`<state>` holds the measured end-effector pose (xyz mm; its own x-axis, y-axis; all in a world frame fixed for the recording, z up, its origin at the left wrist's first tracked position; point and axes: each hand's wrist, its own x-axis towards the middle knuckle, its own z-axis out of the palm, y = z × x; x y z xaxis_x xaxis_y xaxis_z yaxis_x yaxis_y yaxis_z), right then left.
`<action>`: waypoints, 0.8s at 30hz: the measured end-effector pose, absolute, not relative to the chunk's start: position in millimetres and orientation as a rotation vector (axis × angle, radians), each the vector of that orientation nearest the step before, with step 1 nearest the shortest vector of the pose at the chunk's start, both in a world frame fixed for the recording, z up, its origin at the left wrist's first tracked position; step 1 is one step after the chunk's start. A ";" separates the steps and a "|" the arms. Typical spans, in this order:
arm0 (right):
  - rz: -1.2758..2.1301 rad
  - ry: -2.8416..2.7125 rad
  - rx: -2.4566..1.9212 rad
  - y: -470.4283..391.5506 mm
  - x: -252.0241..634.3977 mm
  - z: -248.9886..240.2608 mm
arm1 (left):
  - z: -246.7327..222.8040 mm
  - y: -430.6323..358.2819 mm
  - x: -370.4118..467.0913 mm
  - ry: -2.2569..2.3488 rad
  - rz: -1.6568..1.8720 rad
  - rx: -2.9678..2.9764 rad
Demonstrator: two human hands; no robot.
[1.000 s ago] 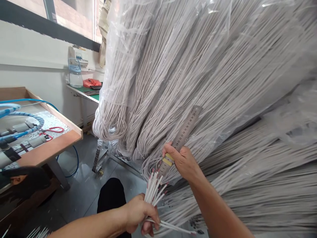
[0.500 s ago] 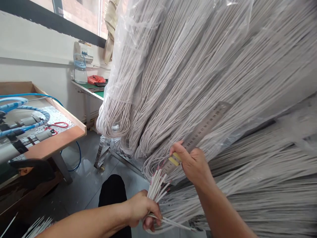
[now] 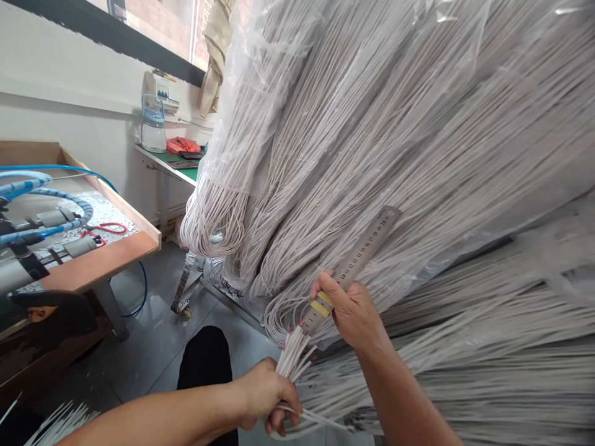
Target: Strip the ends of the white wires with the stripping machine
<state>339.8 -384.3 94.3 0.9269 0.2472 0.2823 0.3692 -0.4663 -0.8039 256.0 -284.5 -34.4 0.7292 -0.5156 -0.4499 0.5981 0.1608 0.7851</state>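
My left hand (image 3: pixel 272 396) is closed round a bunch of white wires (image 3: pixel 294 353), whose cut ends fan upward and show some reddish tips. A few of the wires stick out to the right below my fingers. My right hand (image 3: pixel 348 303) grips a steel ruler (image 3: pixel 365 251) near its lower part, beside a yellow band (image 3: pixel 321 304) wrapped on it. The ruler slants up to the right with its numbers facing me. Its low-number end meets the wire ends just above my left hand; exact contact is hard to make out.
Large bundles of grey-white wire (image 3: pixel 297 210) in clear plastic fill the right side on a wheeled rack (image 3: pixel 186 285). At left stands a wooden-edged bench (image 3: pixel 106 260) with cylinders, blue hoses and red-handled pliers (image 3: pixel 111 228). Behind are a green-topped table (image 3: pixel 170 162) and a water jug (image 3: pixel 153 130).
The ruler has shifted down and left with my right hand, its low end now at the wire ends. My left hand keeps its hold on the wires. The view has moved slightly.
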 end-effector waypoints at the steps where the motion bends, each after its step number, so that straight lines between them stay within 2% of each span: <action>1: -0.156 -0.439 -2.074 -385.1 340.0 94.1 | -34.9 -284.9 256.2 0.083 -0.797 1.164; 15: 0.009 -0.287 -1.888 -386.7 341.7 86.3 | -32.0 -284.1 256.0 0.130 -0.794 1.173; 24: -0.091 -0.378 -2.011 -387.4 339.5 91.7 | -29.4 -282.6 255.9 0.111 -0.815 1.184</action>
<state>339.5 -387.4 91.7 0.9475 0.2250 0.2271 0.3036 -0.4101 -0.8600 255.9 -282.6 -29.4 0.7163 -0.5058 -0.4806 0.6157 0.1341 0.7765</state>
